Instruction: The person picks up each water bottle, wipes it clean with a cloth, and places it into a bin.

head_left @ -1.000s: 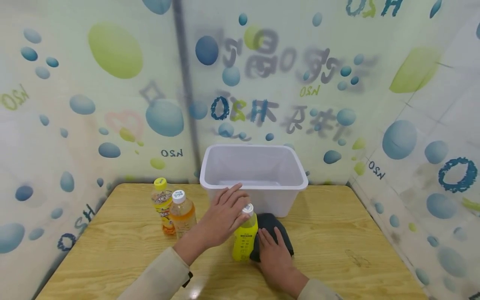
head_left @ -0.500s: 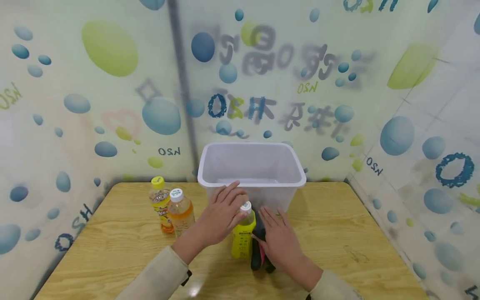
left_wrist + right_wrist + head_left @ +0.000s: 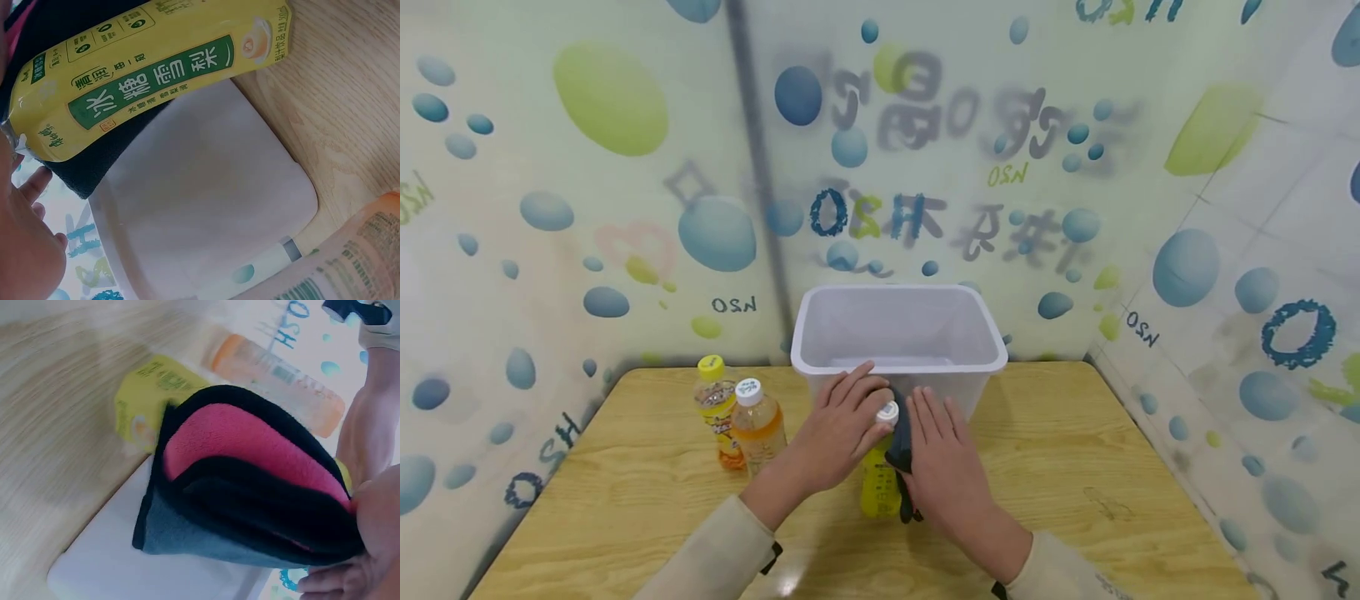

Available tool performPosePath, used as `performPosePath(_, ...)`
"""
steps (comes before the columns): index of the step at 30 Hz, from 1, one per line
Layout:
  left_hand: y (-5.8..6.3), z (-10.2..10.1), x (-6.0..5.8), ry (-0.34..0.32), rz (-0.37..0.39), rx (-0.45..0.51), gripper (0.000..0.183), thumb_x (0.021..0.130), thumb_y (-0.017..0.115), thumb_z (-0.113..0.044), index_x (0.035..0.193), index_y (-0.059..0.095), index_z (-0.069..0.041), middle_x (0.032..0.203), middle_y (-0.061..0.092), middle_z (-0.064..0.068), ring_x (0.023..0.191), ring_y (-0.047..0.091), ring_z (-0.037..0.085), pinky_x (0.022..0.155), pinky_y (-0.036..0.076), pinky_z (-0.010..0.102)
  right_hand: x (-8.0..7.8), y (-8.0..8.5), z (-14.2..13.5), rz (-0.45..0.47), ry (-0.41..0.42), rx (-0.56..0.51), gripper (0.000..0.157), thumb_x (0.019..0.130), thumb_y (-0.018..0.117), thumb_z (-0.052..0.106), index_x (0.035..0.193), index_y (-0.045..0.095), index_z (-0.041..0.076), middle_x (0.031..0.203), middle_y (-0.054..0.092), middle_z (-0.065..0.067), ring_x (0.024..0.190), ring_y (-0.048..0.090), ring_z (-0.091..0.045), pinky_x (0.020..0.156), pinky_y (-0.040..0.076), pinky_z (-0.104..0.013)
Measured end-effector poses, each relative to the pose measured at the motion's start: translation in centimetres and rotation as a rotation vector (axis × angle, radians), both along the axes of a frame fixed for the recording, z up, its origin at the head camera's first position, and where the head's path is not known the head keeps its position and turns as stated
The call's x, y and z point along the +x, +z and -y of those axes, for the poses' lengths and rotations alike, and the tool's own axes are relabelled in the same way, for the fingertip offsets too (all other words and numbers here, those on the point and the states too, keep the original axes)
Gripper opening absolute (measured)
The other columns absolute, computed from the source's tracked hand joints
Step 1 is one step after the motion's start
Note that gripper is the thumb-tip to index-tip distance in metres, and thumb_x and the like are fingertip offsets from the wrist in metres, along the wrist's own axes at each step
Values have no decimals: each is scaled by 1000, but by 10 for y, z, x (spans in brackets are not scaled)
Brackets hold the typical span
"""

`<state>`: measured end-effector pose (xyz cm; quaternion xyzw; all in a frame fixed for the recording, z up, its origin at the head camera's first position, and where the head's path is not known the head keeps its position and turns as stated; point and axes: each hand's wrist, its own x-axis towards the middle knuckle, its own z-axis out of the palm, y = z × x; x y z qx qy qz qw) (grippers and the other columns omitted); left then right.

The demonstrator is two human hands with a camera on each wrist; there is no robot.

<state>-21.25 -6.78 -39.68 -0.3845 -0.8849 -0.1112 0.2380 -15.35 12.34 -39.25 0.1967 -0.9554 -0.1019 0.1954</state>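
Observation:
A yellow drink bottle (image 3: 878, 492) with a white cap stands upright on the table in the head view. My left hand (image 3: 829, 439) holds its neck, thumb on the near side and fingers near the cap. Against the bottle's right side is a folded dark towel (image 3: 901, 427) with a pink inner face. My right hand (image 3: 951, 467) pinches the towel at one edge, its fingers extended toward the tub. From the right wrist the towel (image 3: 231, 437) looks folded over, partly covering the bottle (image 3: 153, 394). The left wrist view shows the bottle's label (image 3: 150, 81) facing the camera.
Right behind the hands stands a white plastic tub (image 3: 898, 367) with its opening up. On the left are two drink bottles, one yellow-capped (image 3: 718, 408), one white-capped with an orange band (image 3: 762, 429). The wooden table (image 3: 1075, 475) meets a patterned curtain at the back.
The right hand has lifted the towel from lying flat beside the bottle and brought it up and left against the bottle's side. The left hand stays at the bottle's neck.

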Motion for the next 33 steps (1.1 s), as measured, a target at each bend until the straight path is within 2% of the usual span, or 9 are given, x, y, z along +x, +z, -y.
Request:
performPosePath(4,-1,0,-1,-2,-6,4,47,105,28,-45,134,50,-16,140,47,4,147,27,27,115,26,50,0,-4,-3,-10,-11,37,92,81,73,51,148,36,-1,155,37,-14,147,32,-27,120,26,-45)
performPosePath(9,0,0,-1,-4,-14,12,50,105,24,-47,134,51,-16,140,48,4,147,27,27,115,26,50,-3,-14,-8,21,-16,45,86,86,67,54,146,40,-1,154,39,-14,146,34,-26,119,26,-46)
performPosePath(14,1,0,-2,-18,-20,31,51,106,23,-47,132,51,-15,139,48,2,146,28,28,114,27,50,-8,-41,-10,144,-36,76,77,93,51,59,142,47,1,152,43,-11,145,35,-23,118,27,-47)
performPosePath(17,1,-1,-2,-24,-8,36,49,106,24,-46,132,51,-15,139,48,2,147,28,27,114,27,51,-12,-62,-10,214,-31,84,76,94,48,60,142,47,1,153,42,-11,146,34,-23,119,25,-48)
performPosePath(20,1,-1,-2,-19,16,33,48,106,24,-47,133,50,-17,140,47,1,148,26,26,115,27,52,-13,-77,-10,238,-24,85,75,94,49,59,141,49,1,152,43,-11,145,35,-23,119,26,-49)
performPosePath(24,0,-2,-1,-9,53,29,46,105,27,-46,135,49,-17,141,46,0,149,24,25,117,25,51,-14,-91,-10,279,-2,114,72,94,50,58,140,50,3,152,43,-10,145,35,-22,117,28,-50)
performPosePath(28,-1,-1,-1,-4,71,26,45,105,31,-45,135,49,-17,142,46,-1,149,23,24,117,24,51,-14,-104,-10,358,2,179,74,94,42,63,142,49,7,156,38,-8,148,29,-22,119,24,-51)
performPosePath(33,0,-2,-1,-10,59,37,43,105,33,-44,135,50,-17,141,47,0,148,25,25,117,25,51,-15,-109,-12,341,8,262,75,94,37,67,141,51,11,156,37,-5,150,25,-20,120,22,-49)
